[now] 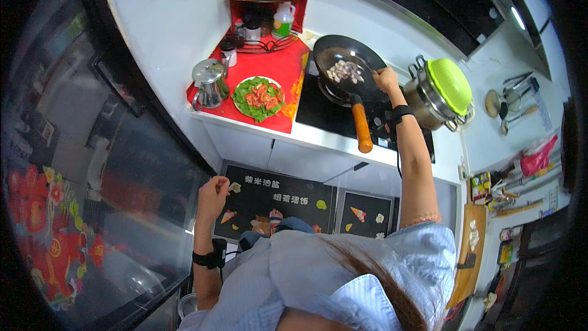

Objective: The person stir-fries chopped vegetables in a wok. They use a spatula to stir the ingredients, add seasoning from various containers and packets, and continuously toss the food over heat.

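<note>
My right hand (386,79) grips a thin metal cooking utensil (366,65) over the right side of a black wok (349,43). The utensil's far end reaches toward chopped purple-and-white pieces, probably onion (343,71), in the wok; its head is hard to make out. Toward me points the wok's wooden handle (362,128), which neither hand touches. My left hand (216,195) hangs low in front of the counter, its fingers curled with nothing visible in them. Left of the stove, a plate of green leaves and tomato wedges (262,99) sits on a red mat (239,66).
The wok stands on a black glass cooktop (317,108). To its right is a steel pot (422,101) topped by a lime-green basket (449,85). A metal oil pot (210,82) and a corner rack of bottles (268,43) stand at left. A dark glossy door (138,184) bounds my left side.
</note>
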{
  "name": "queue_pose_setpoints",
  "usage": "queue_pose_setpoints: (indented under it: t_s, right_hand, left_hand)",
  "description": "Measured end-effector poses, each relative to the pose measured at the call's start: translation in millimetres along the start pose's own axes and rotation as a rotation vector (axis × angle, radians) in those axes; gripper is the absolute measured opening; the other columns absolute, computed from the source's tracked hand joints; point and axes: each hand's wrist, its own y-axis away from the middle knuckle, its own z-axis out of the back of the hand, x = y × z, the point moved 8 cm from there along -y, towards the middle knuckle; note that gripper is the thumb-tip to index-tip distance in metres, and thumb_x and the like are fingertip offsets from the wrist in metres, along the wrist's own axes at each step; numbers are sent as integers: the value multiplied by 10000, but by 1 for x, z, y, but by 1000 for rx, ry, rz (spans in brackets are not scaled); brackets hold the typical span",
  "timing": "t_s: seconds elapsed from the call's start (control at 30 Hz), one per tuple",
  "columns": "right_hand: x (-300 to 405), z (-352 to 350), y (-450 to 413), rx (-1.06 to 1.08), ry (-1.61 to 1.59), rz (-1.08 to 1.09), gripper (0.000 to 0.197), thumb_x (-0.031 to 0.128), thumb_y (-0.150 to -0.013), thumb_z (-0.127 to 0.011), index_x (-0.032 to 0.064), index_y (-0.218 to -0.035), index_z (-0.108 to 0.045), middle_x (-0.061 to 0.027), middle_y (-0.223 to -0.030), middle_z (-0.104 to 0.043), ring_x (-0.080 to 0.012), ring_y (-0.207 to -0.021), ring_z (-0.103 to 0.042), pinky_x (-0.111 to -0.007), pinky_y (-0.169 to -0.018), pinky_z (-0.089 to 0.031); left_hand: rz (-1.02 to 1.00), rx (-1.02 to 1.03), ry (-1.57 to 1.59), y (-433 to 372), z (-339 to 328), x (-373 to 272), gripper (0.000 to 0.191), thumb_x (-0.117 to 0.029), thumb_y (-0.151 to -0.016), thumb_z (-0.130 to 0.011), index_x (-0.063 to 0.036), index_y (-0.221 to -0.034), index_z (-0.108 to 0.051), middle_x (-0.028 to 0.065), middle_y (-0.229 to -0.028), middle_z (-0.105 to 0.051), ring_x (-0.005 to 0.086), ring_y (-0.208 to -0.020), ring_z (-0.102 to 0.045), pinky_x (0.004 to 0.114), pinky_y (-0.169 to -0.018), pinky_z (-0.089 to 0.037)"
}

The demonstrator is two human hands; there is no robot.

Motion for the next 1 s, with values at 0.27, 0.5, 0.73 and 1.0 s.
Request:
queue_pose_setpoints:
  t_s: [0.27, 0.5, 0.73, 1.0]
  right_hand:
    - [15, 28, 95, 247, -199, -55, 291, 199, -796, -590, 33, -1030, -642, -54, -602, -606, -97, -452, -531, -243, -427, -429]
    - [-15, 73, 195, 184, -844, -252, 316, 217, -835, -589, 17, -1078, -610, -58, -648, -602, -79, -479, -503, -219, -427, -395]
    - [-17, 104, 229, 135, -875, -256, 351, 187, -842, -583, -2, -1137, -561, -33, -660, -576, -52, -489, -455, -185, -398, -334]
    - [-10, 122, 232, 5, -375, -93, 337, 202, -775, -638, 36, -1067, -620, -134, -701, -650, -164, -634, -635, -291, -636, -487]
  left_hand:
    - [-65, -5, 32, 1, -1, 6, 170, -128, -849, -551, 26, -915, -578, 105, -706, -618, 173, -640, -611, 277, -599, -468]
    - [-160, 118, 124, -17, -32, -4, 175, -123, -841, -557, 31, -920, -581, 119, -726, -631, 169, -652, -614, 273, -604, -468]
    - [-217, 180, 149, -15, -46, -17, 173, -118, -833, -556, 32, -913, -588, 131, -746, -641, 178, -673, -628, 276, -623, -480]
    - [-224, 250, 118, -18, -52, -25, 178, -109, -853, -541, 40, -944, -573, 113, -761, -629, 161, -677, -615, 267, -623, -485]
